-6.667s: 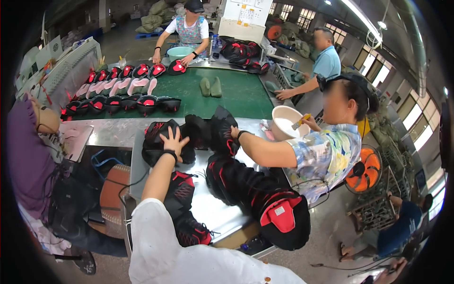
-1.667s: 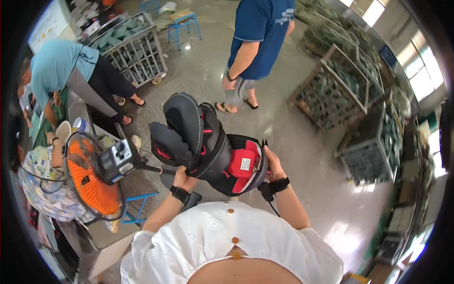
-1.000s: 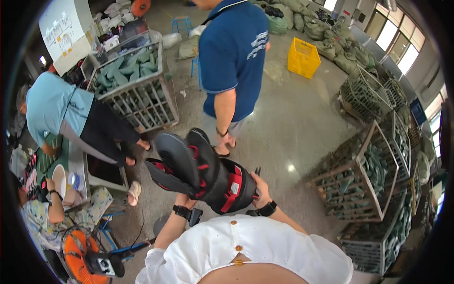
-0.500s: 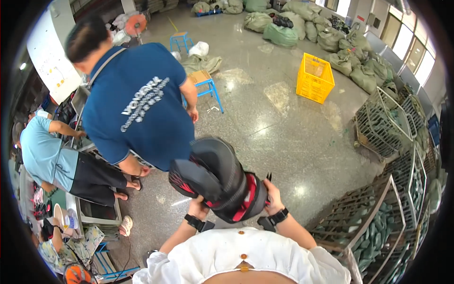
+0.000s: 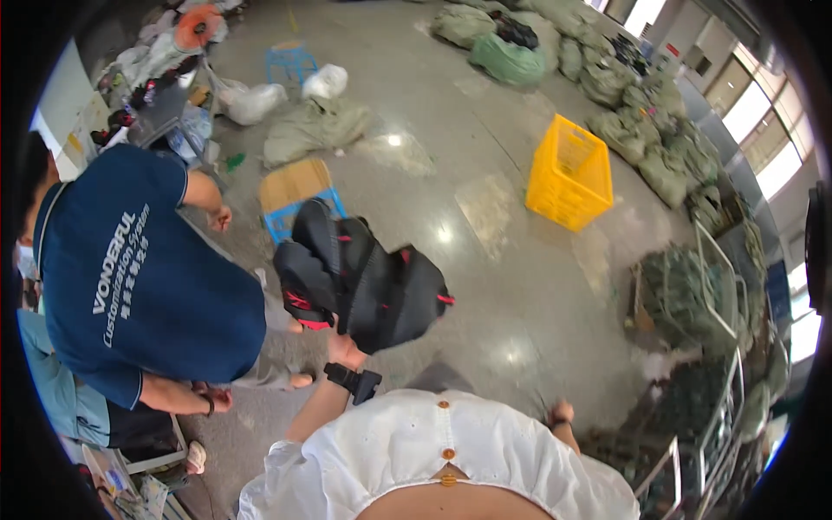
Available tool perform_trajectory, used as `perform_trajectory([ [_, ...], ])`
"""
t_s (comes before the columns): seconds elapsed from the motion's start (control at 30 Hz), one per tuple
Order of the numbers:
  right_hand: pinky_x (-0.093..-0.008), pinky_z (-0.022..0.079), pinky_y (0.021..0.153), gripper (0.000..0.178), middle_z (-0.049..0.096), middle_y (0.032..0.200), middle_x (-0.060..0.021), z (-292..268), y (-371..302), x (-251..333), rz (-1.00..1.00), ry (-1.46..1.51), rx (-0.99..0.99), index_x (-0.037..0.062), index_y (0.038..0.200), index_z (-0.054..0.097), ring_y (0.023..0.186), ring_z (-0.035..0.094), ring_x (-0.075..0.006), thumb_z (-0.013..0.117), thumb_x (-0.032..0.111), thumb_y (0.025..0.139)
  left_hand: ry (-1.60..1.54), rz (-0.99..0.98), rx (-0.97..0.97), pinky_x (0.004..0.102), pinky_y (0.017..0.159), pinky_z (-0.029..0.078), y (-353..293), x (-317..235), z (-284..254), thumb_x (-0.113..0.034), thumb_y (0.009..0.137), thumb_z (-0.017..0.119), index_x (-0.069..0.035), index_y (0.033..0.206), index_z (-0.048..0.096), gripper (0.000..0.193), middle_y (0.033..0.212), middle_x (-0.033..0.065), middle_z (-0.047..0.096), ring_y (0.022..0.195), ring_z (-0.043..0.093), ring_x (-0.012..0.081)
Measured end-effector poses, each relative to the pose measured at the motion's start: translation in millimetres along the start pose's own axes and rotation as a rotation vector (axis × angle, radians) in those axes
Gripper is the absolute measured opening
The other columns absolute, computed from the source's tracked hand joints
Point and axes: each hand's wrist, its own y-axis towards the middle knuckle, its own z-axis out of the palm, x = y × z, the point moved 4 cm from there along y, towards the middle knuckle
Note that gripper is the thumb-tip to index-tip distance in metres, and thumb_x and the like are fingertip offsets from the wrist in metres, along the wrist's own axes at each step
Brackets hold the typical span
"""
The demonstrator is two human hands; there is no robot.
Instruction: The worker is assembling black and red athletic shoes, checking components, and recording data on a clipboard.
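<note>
A bundle of several black shoe uppers (image 5: 373,290) with red trim hangs in front of me, the pieces pressed side by side. My left hand (image 5: 347,350) is closed on the bundle's lower edge, and its fingers are partly hidden behind it. Away from the bundle, my right hand (image 5: 562,412) is low at my right side, near the metal cages. It looks closed, with a thin dark thing showing beside its fingers, too small to name.
A co-worker in a dark blue shirt (image 5: 165,277) stands close on my left. Beyond the bundle is a blue-legged stool (image 5: 295,186). A yellow plastic crate (image 5: 568,208) sits on the floor ahead. Wire cages (image 5: 693,286) line the right; stuffed sacks (image 5: 620,87) lie at the far right.
My right hand has let go of the bundle and dropped to my right side. The bundle has moved left and away, in my left hand alone. The view has turned and the co-worker appears further left.
</note>
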Motion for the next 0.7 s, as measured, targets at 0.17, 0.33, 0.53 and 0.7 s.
perform_trajectory([
  [0.17, -0.0317, 0.047, 0.080, 0.032, 0.061, 0.107, -0.0055, -23, 92, -17, 0.008, -0.033, -0.037, 0.0155, 0.103, 0.061, 0.105, 0.055, -0.0193, 0.050, 0.038, 0.083, 0.275, 0.338, -0.368, 0.0427, 0.092, 0.041, 123, -47, -10, -0.024, 0.087, 0.055, -0.004, 0.119, 0.049, 0.038, 0.115, 0.0086, 0.056, 0.105, 0.054, 0.0262],
  [0.33, -0.0364, 0.050, 0.068, 0.022, 0.064, 0.087, -0.0124, -357, 247, 56, -0.322, 0.074, -0.430, 0.0094, 0.083, 0.065, 0.086, 0.062, -0.0268, 0.054, 0.028, 0.079, 0.510, 0.617, -0.663, 0.0406, 0.087, 0.045, 200, -95, 10, -0.010, 0.085, 0.056, -0.003, 0.117, 0.048, 0.034, 0.114, 0.0104, 0.056, 0.100, 0.055, 0.0254],
  [0.53, -0.0393, 0.047, 0.056, 0.017, 0.063, 0.067, -0.0148, -792, 401, 181, -0.492, 0.482, -0.662, 0.0035, 0.067, 0.061, 0.064, 0.062, -0.0278, 0.048, 0.009, 0.076, 0.462, 0.877, -0.543, 0.0407, 0.086, 0.046, 276, -153, 39, -0.004, 0.085, 0.051, -0.006, 0.120, 0.045, 0.036, 0.114, 0.0083, 0.055, 0.102, 0.055, 0.0249],
  [0.7, -0.0298, 0.035, 0.045, 0.024, 0.053, 0.057, -0.0055, -1058, 348, 334, -0.693, 1.432, -0.232, 0.0008, 0.064, 0.055, 0.049, 0.047, -0.0142, 0.047, 0.015, 0.082, 0.268, 1.109, -0.634, 0.0378, 0.078, 0.050, 351, -229, 41, -0.001, 0.083, 0.053, -0.003, 0.112, 0.052, 0.029, 0.104, 0.0078, 0.058, 0.095, 0.058, 0.0245],
])
